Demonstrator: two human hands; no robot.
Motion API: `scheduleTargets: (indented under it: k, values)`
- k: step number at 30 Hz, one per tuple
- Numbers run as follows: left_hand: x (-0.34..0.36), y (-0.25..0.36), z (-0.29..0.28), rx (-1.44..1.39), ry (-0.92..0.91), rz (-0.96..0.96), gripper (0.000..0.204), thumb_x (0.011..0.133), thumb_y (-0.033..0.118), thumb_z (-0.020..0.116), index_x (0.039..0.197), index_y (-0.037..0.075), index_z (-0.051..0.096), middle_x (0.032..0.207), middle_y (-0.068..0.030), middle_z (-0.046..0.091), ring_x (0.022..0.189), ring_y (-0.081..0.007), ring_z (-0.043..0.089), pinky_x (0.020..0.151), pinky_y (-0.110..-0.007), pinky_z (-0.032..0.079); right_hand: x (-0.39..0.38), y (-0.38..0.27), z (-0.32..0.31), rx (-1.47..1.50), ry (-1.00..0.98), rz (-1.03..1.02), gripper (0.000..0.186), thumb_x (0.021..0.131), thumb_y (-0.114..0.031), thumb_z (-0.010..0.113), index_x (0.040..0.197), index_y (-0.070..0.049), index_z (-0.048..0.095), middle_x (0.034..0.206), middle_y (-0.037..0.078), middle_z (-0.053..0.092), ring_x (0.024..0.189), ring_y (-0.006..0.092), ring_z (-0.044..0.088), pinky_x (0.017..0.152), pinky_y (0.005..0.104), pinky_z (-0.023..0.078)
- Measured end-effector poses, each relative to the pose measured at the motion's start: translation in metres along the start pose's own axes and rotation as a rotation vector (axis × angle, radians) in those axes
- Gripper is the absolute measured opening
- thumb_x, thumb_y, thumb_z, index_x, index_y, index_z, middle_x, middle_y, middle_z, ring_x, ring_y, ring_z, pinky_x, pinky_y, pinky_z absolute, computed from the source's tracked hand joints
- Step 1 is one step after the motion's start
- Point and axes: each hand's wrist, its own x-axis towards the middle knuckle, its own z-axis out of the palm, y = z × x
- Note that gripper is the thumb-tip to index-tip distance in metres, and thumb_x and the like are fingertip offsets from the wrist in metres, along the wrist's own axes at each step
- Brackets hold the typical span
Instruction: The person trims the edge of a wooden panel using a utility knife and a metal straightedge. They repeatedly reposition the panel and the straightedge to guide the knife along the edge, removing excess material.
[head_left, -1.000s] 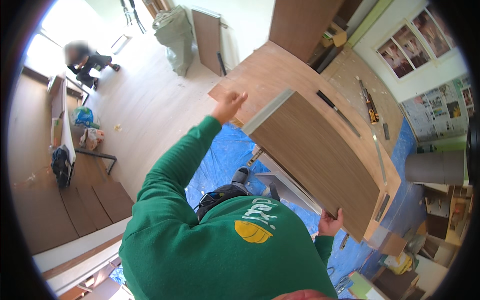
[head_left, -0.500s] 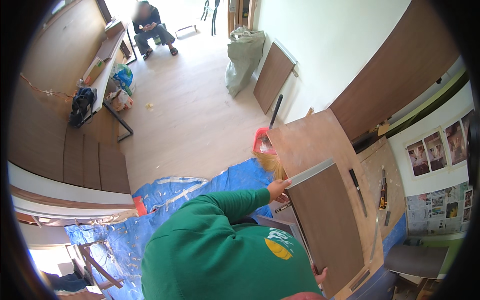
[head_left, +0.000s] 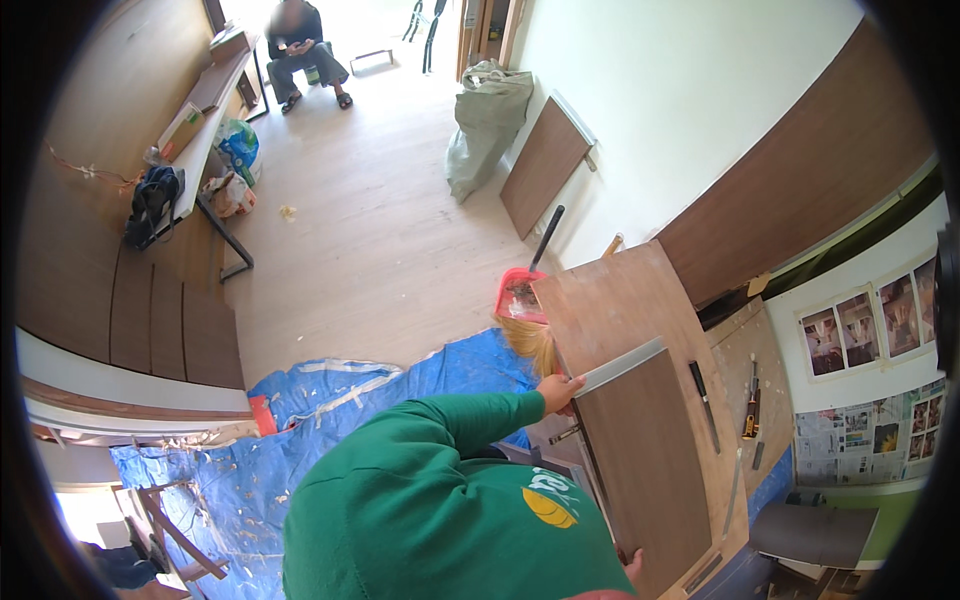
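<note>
Blue sheeting [head_left: 240, 480] covers the near floor at the left, presumably to catch dust and scraps, while pale wooden flooring [head_left: 370, 260] stretches beyond it to a seated co-worker [head_left: 297, 65]. Farther right, a bulky grey-green sack [head_left: 488, 130] stands near the white wall, and a brown board [head_left: 548, 165] leans against that wall, likely to keep it out of the way. Just beside the worktop's left corner are a red dustpan [head_left: 517, 297] and a straw broom [head_left: 533, 342].

Next comes the left hand [head_left: 557, 393], its fingers pinching the far left corner of a brown panel [head_left: 650, 450], thumb uppermost, probably to steady that end. The panel lies on the plywood worktop [head_left: 610, 290], face up. Its long axis runs from far left to near right, with the grey edge strip [head_left: 622, 367] across the far end. At its near left edge is the right hand [head_left: 632, 567], mostly hidden by the torso; I cannot tell whether its fingers grip or merely rest. Right of the panel, a black-handled blade [head_left: 703, 405] and an orange-and-black tool [head_left: 750, 415] lie roughly lengthwise, apparently set within reach.
</note>
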Motion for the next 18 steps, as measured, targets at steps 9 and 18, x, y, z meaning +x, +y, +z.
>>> scheduleTargets:
  k: [9, 18]
  values:
    - [0.021, -0.007, -0.018, 0.123, -0.028, -0.03, 0.08, 0.104, 0.067, 0.048, 0.114, -0.009, 0.072, 0.076, -0.0174, 0.076, 0.068, -0.0258, 0.078, 0.054, -0.035, 0.061, 0.034, -0.006, -0.004, -0.221, 0.045, 0.212, 0.085, 0.099, -0.06, 0.063, 0.157, -0.002, 0.042, 0.144, 0.019, 0.053, 0.134, 0.0312, 0.052, 0.114, 0.0479, 0.043]
    - [0.029, -0.037, -0.032, 0.31, -0.058, -0.048, 0.087, 0.102, 0.074, 0.043, 0.105, -0.007, 0.075, 0.079, -0.0183, 0.078, 0.067, -0.027, 0.078, 0.061, -0.037, 0.062, 0.088, -0.004, -0.05, -0.385, -0.008, 0.113, 0.072, 0.103, -0.059, 0.057, 0.146, -0.002, 0.059, 0.14, 0.022, 0.063, 0.136, 0.0333, 0.056, 0.116, 0.0476, 0.043]
